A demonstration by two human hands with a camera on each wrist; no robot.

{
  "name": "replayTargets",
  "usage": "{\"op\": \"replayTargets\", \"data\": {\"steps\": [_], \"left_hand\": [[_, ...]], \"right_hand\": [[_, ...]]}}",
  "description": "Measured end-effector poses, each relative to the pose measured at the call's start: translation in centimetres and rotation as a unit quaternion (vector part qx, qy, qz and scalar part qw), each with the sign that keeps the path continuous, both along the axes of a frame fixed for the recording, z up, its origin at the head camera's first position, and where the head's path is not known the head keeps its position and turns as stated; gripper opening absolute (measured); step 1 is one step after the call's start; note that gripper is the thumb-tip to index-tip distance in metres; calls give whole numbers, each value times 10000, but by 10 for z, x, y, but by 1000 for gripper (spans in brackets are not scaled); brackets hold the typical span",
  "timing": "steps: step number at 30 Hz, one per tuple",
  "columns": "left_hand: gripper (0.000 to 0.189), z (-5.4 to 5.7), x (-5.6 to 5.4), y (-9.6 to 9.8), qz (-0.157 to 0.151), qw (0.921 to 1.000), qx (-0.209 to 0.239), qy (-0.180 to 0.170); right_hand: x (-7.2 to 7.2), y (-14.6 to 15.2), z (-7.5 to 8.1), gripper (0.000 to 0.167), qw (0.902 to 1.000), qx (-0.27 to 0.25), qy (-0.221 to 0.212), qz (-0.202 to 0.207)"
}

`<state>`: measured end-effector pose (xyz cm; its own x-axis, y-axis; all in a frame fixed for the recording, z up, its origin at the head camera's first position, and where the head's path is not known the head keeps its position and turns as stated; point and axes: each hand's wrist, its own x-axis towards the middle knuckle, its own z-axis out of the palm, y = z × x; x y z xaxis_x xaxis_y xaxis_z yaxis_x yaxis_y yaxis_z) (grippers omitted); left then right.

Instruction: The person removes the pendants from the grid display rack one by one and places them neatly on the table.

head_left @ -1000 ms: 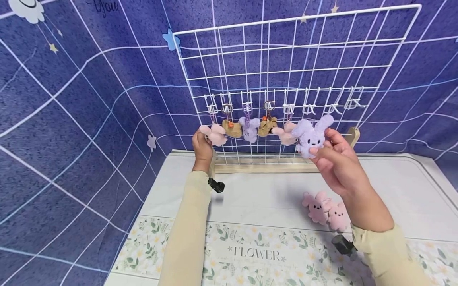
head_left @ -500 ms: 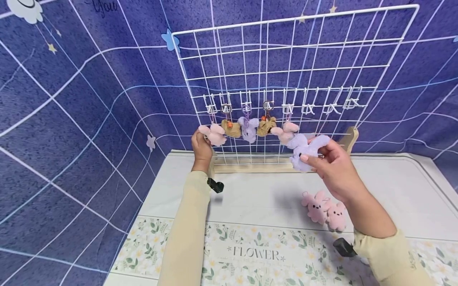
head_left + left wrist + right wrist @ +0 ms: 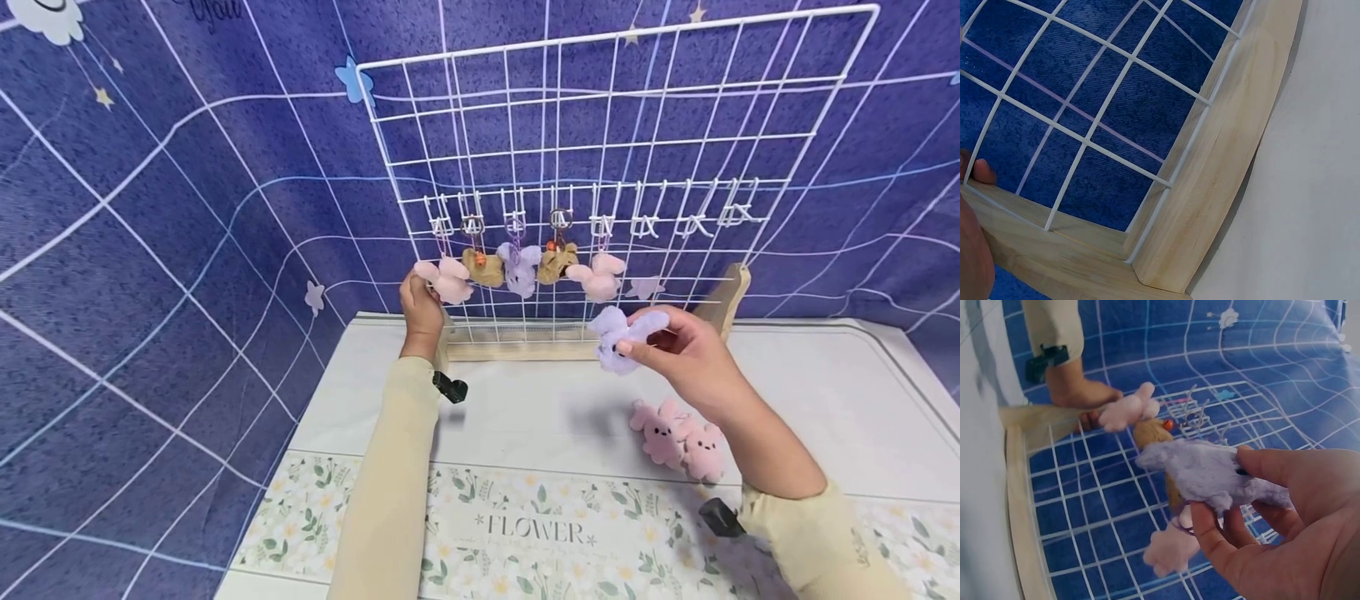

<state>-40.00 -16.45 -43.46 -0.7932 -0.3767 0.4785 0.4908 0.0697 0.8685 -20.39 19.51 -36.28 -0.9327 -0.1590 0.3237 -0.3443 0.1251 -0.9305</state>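
Note:
My right hand [image 3: 697, 354] pinches a lilac plush bunny keychain [image 3: 609, 337] between thumb and fingers, in front of the rack's lower right. In the right wrist view the bunny [image 3: 1200, 472] is held by its side, and a purple loop [image 3: 1185, 528] shows beside my fingers. My left hand [image 3: 422, 310] grips the left end of the white wire grid rack [image 3: 615, 38]. Its fingers curl round the wooden side support [image 3: 1035, 256] in the left wrist view. From the hooks hang pink bunnies [image 3: 602, 279], brown bears [image 3: 557, 265] and a lilac bunny [image 3: 519, 271].
Bare white hooks [image 3: 693, 226] stick out on the rack's right half. Two pink plush bunnies [image 3: 663, 435] [image 3: 703, 452] lie on the white table [image 3: 510, 417] near my right forearm. A floral mat [image 3: 540, 533] covers the front. Blue patterned cloth [image 3: 187, 250] surrounds the rack.
My right hand has moved down and to the left with the lilac bunny, which has turned from facing me to tilted. My left hand has kept its hold on the rack.

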Motion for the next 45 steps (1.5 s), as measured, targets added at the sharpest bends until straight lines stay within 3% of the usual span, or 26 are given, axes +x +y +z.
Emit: {"op": "replayTargets", "data": {"steps": [4,11,18,20,25,33,37,42,45], "left_hand": [[29,2,-1,-1,-125,9998,43,138],[29,2,-1,-1,-23,10000,31,69],[28,0,-2,-1,-220,9994,128,254],[29,-1,-2,-1,-138,9997,97,195],[31,-1,0,-1,-27,10000,55,-41],[30,0,1,-1,-120,9999,41,-8],[29,-1,0,0,-136,9998,123,-42],[29,-2,-1,-1,-98,9999,-33,19],[29,-2,0,-2,-50,9999,-121,52]], "right_hand": [[0,3,-4,27,9964,816,70,-228],[0,9,-10,26,9875,1565,-69,-198],[2,13,-22,26,9703,2419,-68,-54],[2,14,-26,24,9648,2630,-52,34],[2,17,-35,19,9531,2988,25,473],[2,21,-43,15,9394,3245,-26,1110],[3,24,-45,16,9313,3269,-276,1585],[6,25,-47,20,9184,3100,-890,2292],[5,24,-50,19,9129,3094,-1054,2445]]}}
